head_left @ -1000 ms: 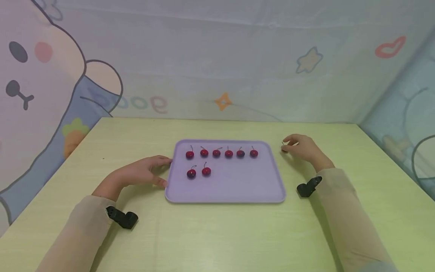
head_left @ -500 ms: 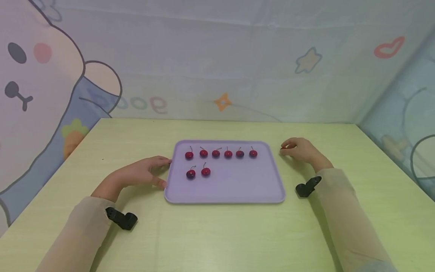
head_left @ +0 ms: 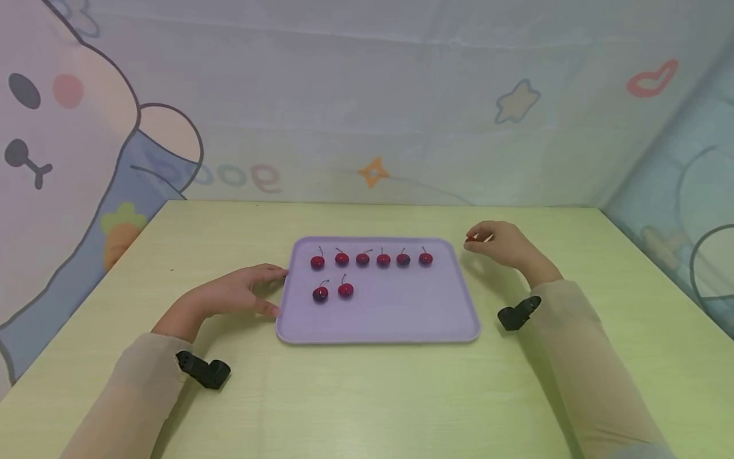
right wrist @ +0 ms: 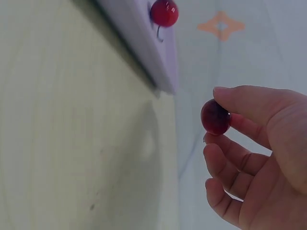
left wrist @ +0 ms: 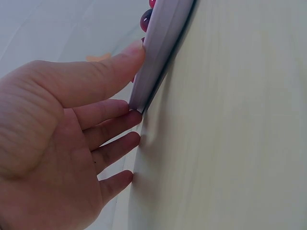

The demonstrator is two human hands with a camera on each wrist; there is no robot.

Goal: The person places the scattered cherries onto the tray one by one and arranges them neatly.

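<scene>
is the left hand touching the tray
Touching: the left wrist view shows the left hand with thumb and fingers against the tray edge.

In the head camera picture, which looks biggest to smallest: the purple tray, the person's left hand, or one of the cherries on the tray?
1. Purple tray
2. Left hand
3. Cherry

All lie at a similar distance, so the order is safe.

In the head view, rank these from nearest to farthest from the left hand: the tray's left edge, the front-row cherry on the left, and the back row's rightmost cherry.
Measured from the left hand:
1. Tray's left edge, touching the fingers.
2. Front-row left cherry, just inside the tray.
3. Back row's rightmost cherry, at the tray's far right.
</scene>
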